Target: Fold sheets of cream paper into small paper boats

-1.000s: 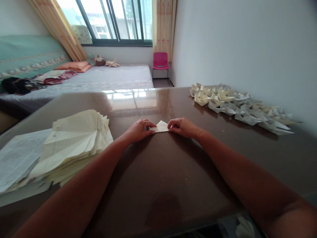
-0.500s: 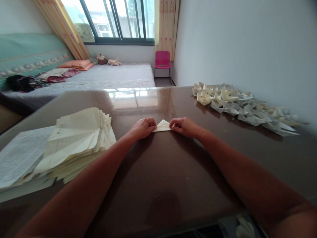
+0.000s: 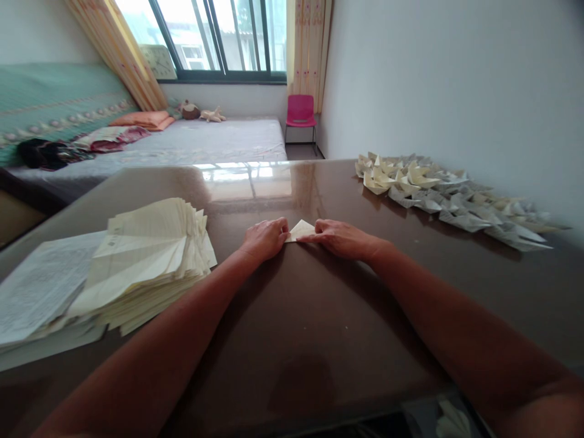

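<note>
Okay, so on my feed the paper (image 3: 302, 228) lies flat on the table (image 3: 292, 310), right between both hands. At its 9 o'clock, my left hand (image 3: 267, 237) pinches that end in its fingertips. At 3, my right hand (image 3: 340, 238) has one finger stretched along the near edge, others curled; can't tell about the thumb. Stack (image 3: 148, 255) at 8–9 o'clock, folded shapes (image 3: 449, 198) between 2 and 3, chair (image 3: 300, 110) at 12.

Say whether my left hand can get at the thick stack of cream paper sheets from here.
Probably yes. Your left hand holds the small cream folded paper, but only glossy brown tabletop shows between that hand and the stack.
</note>
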Action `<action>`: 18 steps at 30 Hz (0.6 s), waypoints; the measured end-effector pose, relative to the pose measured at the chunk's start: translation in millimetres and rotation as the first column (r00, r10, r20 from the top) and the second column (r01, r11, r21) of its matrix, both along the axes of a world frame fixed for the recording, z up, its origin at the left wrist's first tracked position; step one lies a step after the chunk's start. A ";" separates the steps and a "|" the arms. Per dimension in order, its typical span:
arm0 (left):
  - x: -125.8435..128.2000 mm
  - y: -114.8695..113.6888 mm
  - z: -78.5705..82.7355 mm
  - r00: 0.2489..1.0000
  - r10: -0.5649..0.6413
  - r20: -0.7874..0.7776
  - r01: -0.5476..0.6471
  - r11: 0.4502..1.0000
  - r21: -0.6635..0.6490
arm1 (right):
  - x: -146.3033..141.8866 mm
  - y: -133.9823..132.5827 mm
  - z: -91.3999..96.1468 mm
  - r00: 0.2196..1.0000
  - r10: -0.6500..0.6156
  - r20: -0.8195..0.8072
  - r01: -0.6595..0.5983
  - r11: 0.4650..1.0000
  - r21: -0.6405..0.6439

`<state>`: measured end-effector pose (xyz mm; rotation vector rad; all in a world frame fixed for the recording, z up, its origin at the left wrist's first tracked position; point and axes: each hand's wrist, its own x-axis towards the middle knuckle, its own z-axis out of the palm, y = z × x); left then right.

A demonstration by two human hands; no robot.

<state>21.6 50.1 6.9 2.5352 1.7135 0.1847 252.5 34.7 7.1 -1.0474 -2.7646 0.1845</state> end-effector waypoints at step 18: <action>5.5 -12.1 -3.4 0.917 -0.399 -0.004 0.392 0.901 0.187 | 27.0 17.9 2.6 0.918 -0.371 -0.137 0.326 0.906 -0.270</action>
